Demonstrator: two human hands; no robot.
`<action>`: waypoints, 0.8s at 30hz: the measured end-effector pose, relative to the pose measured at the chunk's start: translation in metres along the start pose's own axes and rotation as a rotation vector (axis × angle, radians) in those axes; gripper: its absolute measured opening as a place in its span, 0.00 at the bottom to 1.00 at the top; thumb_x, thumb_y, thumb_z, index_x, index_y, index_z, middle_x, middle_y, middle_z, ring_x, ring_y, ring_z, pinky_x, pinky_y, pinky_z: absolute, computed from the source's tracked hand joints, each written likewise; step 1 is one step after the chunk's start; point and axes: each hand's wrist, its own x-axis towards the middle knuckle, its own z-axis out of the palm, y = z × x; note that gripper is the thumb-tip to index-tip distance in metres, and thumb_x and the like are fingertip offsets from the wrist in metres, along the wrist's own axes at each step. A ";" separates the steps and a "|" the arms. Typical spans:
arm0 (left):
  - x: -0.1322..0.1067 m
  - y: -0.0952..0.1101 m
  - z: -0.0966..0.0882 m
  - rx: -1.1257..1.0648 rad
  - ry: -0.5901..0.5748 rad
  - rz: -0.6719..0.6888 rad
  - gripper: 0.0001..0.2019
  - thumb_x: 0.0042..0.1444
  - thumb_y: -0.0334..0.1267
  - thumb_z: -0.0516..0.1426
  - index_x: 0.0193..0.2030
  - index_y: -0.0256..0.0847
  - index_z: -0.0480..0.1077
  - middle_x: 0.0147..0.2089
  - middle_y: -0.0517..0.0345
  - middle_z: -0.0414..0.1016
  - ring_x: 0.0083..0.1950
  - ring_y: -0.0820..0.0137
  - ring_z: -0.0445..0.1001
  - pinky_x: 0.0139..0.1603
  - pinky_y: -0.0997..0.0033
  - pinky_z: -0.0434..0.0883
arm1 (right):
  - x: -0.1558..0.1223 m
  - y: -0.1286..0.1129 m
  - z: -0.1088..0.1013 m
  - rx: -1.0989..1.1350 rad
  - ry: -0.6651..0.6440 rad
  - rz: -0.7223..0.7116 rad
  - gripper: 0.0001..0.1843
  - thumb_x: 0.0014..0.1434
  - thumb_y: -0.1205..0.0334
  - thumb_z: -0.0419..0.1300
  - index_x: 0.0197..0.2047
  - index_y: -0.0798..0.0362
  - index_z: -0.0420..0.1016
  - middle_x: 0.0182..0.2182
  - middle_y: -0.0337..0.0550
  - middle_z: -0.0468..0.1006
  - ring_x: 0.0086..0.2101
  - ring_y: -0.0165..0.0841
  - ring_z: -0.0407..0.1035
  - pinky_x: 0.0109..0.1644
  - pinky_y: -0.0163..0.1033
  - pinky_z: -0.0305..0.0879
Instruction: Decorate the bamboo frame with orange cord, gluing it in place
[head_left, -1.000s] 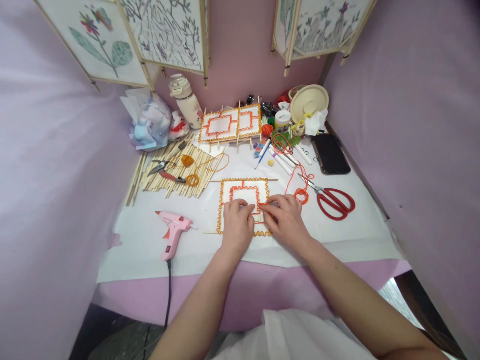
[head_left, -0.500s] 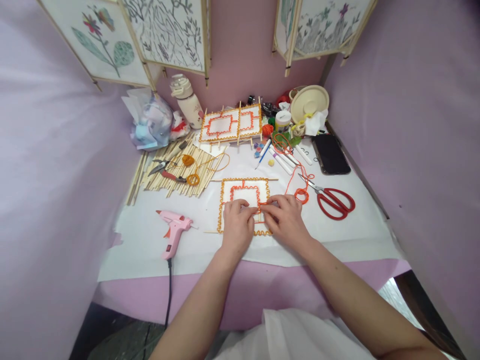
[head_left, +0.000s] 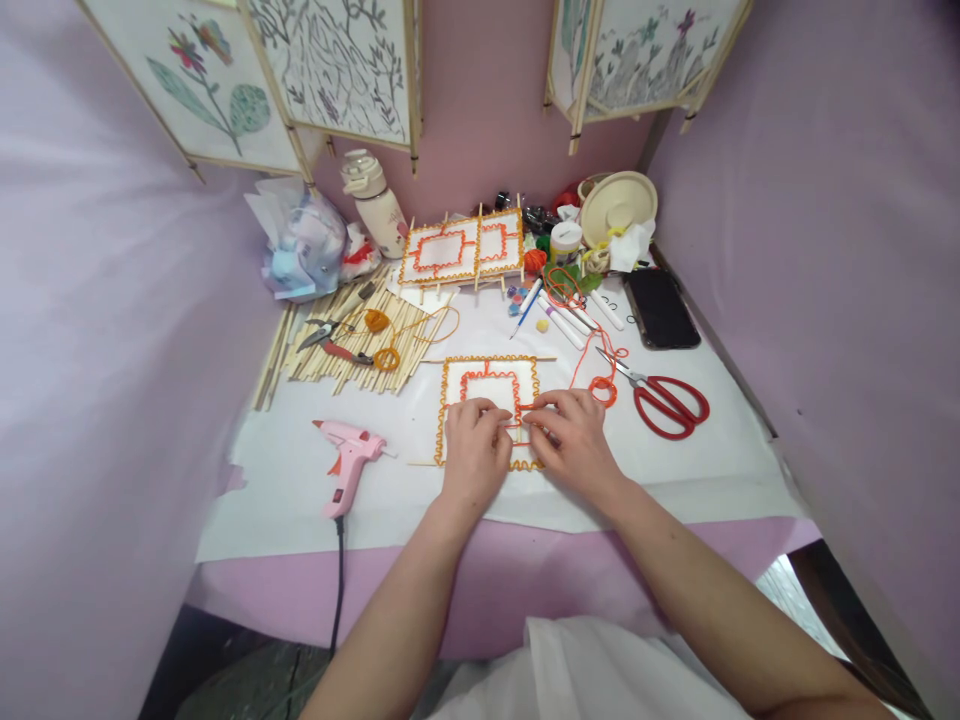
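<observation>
A small square panel (head_left: 487,385) of white paper, edged with yellow-orange cord and with an inner red cord outline, lies flat on the white table cover. My left hand (head_left: 474,452) rests on its lower half, fingers curled and pinching at the red cord (head_left: 600,385). My right hand (head_left: 574,440) sits on the panel's right edge, fingertips pinched on the same cord, which trails off to a coil on the right. Both hands meet near the panel's lower right part.
A pink glue gun (head_left: 346,462) lies to the left, red scissors (head_left: 667,402) to the right. Bamboo sticks (head_left: 352,340) with pliers, a finished double panel (head_left: 461,250), a bottle (head_left: 371,205), markers, a black phone (head_left: 661,308) and a plate stand behind.
My fingers have shifted slightly on the red cord at the panel's right side; the hands stay in place. Nothing else moved.
</observation>
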 end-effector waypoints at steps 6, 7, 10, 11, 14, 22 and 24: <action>0.002 0.001 0.001 0.030 -0.068 -0.044 0.04 0.58 0.34 0.59 0.38 0.42 0.76 0.44 0.52 0.71 0.49 0.60 0.65 0.52 0.57 0.66 | 0.000 -0.001 0.001 -0.008 -0.036 -0.030 0.08 0.58 0.67 0.60 0.37 0.46 0.80 0.44 0.41 0.76 0.47 0.41 0.61 0.51 0.50 0.54; 0.002 0.001 0.001 0.034 -0.075 -0.049 0.03 0.59 0.34 0.59 0.38 0.41 0.76 0.45 0.52 0.71 0.49 0.60 0.65 0.52 0.57 0.65 | 0.000 -0.001 0.001 -0.010 -0.042 -0.028 0.08 0.58 0.67 0.60 0.37 0.46 0.80 0.44 0.41 0.76 0.47 0.41 0.61 0.51 0.50 0.54; 0.003 0.001 0.002 0.044 -0.087 -0.070 0.03 0.59 0.34 0.59 0.37 0.41 0.75 0.44 0.51 0.71 0.48 0.60 0.64 0.52 0.57 0.65 | 0.000 0.000 0.002 -0.014 -0.049 -0.023 0.08 0.58 0.68 0.61 0.37 0.46 0.80 0.44 0.41 0.76 0.47 0.41 0.60 0.51 0.50 0.54; 0.003 0.002 0.002 0.046 -0.088 -0.079 0.03 0.59 0.34 0.59 0.36 0.41 0.75 0.44 0.51 0.71 0.48 0.60 0.64 0.52 0.57 0.65 | 0.000 0.000 0.002 -0.015 -0.049 -0.021 0.08 0.57 0.68 0.61 0.37 0.46 0.80 0.44 0.41 0.76 0.47 0.41 0.60 0.51 0.50 0.54; 0.004 0.003 0.002 0.046 -0.086 -0.102 0.03 0.59 0.34 0.59 0.35 0.41 0.75 0.44 0.51 0.71 0.48 0.60 0.64 0.53 0.57 0.65 | 0.000 0.000 0.002 -0.014 -0.050 -0.015 0.08 0.57 0.68 0.61 0.37 0.46 0.80 0.44 0.41 0.76 0.47 0.41 0.60 0.51 0.50 0.54; 0.006 0.002 0.005 0.035 -0.080 -0.152 0.03 0.56 0.32 0.60 0.32 0.41 0.74 0.43 0.52 0.70 0.48 0.60 0.66 0.52 0.58 0.66 | 0.000 0.000 0.002 -0.003 -0.054 -0.001 0.08 0.58 0.68 0.60 0.37 0.46 0.80 0.44 0.41 0.76 0.47 0.40 0.60 0.52 0.50 0.54; 0.006 0.002 0.006 0.035 -0.074 -0.160 0.03 0.55 0.32 0.60 0.31 0.41 0.73 0.43 0.52 0.70 0.48 0.60 0.66 0.52 0.58 0.66 | 0.000 0.000 0.002 -0.001 -0.052 -0.002 0.08 0.58 0.68 0.61 0.36 0.46 0.80 0.44 0.41 0.76 0.47 0.40 0.60 0.52 0.50 0.54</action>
